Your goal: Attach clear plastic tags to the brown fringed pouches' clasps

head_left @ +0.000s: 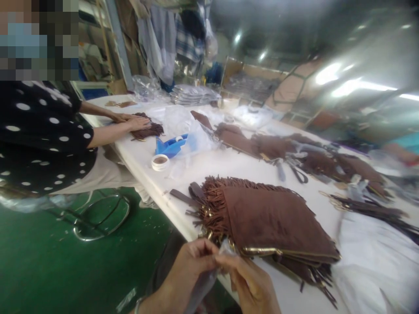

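Observation:
My left hand [188, 268] and my right hand [250, 279] meet at the near table edge, fingers pinched together. Between them is a thin clear plastic bag [204, 285], part of it hanging below the fingers; some of it is hidden by my hands. Just beyond lies a stack of brown suede fringed bags [268, 218], with a gold zipper [262, 251] along the near side. Fringe, dark straps [183, 197] and gold metal clips [207, 212] stick out at the stack's left end.
Across the white table [186, 174] are a tape tray in blue [172, 146], a small round white container [160, 162], more brown bags [240, 141] and dark straps [369, 207]. At left, a co-worker's hands [137, 123] press a fringed piece. A metal stool [101, 218] stands on the green floor.

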The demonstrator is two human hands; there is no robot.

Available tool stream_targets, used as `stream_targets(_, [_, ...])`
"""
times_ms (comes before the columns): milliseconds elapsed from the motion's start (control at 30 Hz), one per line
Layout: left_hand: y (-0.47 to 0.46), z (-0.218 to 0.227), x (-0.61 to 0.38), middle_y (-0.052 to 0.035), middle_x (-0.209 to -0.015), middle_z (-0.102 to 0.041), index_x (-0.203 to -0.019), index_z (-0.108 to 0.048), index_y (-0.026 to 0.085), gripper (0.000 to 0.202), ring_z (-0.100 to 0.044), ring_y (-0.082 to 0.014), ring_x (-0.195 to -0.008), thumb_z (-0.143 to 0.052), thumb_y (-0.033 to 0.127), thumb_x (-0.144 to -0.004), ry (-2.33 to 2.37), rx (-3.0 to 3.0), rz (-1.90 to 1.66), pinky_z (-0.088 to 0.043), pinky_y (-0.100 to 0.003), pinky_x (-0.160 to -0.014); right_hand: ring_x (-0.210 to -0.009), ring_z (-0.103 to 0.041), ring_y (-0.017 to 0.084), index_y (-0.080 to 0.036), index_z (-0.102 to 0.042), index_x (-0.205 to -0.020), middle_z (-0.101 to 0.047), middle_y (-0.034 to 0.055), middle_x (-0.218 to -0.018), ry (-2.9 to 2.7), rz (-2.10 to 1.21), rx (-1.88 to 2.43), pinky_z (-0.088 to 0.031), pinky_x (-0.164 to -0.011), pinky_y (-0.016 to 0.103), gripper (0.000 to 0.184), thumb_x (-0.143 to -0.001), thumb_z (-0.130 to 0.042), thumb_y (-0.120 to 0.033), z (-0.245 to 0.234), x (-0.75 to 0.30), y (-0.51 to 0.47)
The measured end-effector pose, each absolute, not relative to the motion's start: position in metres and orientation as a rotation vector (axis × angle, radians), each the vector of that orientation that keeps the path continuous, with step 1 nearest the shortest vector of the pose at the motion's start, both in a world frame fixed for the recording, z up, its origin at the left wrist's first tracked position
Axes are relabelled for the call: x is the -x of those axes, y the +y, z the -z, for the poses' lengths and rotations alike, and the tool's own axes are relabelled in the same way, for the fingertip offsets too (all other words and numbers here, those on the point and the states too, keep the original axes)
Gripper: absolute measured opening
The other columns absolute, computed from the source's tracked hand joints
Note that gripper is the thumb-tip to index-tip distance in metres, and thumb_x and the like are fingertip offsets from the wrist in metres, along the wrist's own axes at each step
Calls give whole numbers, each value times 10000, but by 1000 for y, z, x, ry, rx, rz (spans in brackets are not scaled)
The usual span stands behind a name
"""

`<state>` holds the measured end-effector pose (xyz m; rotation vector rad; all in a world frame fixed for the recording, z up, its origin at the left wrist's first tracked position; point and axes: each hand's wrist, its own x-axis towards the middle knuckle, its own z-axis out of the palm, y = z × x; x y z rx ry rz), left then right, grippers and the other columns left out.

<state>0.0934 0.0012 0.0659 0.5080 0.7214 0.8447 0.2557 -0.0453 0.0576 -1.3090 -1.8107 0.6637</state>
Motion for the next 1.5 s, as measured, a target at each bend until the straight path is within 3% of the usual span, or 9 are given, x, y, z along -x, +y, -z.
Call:
stream_targets(200, [4,-55,-89,-112,-702,-703,-750,-672,105,196,-636,-217,-661,-794,242,-679,736,-670,-889,-450,-302,-662,-539,-554,92,-298,-630,-1134,-601,-34,-711,-1867,-739,1317,-435,-543,156,293,-968,-439,-150,-59,-256,-42])
stream_targets(433, [4,-57,-89,-120,-701,-714,-751,-666,103,239,-649,-216,-648,-802,290,-688,707,-688,-877,-473,-301,-665,-507,-526,93,-310,-607,-1169,-606,-34,-712,-1667,-795,1437,-431,-508,150,245,-993,-444,-264,-59,-250,-48])
stream_targets(767, [-1,-56,-82,-89,-785,-679,-831,-651,109,143,-601,-196,-735,-623,250,-834,818,-998,-910,-433,-275,-682,-480,-519,100,-273,-614,-1059,-603,-32,-672,-1760,-710,1454,-431,-505,155,208,-995,-416,-259,-63,-249,-44])
stream_targets(1033, [-13,-61,-77,-104,-914,-648,-925,-653,132,250,-592,-255,-864,-684,341,-792,821,-1098,-916,-455,-303,-758,-763,-698,140,-272,-616,-1097,-731,4,-918,-1808,-725,1487,-530,-654,174,249,-931,-459,-173,-65,-250,-43])
stream_targets(1167, [-14,-60,-82,-95,-874,-650,-899,-663,143,257,-576,-238,-816,-683,389,-825,956,-1185,-959,-444,-287,-721,-827,-710,149,-277,-600,-1133,-735,2,-959,-1842,-728,1484,-544,-730,191,344,-883,-450,-94,-66,-249,-43])
stream_targets(1367, [-18,-55,-87,-74,-832,-625,-757,-655,160,288,-546,-198,-776,-589,396,-910,1037,-1164,-1046,-425,-260,-726,-808,-691,128,-273,-604,-1099,-708,7,-908,-1742,-718,1445,-519,-745,170,222,-974,-434,-206,-63,-247,-46])
stream_targets(1500, [-17,-57,-86,-86,-881,-637,-727,-655,147,288,-562,-214,-811,-640,396,-871,995,-1021,-1005,-437,-266,-738,-652,-629,116,-251,-588,-1143,-669,7,-845,-1727,-779,1386,-512,-647,167,219,-975,-453,-216,-63,-252,-48])
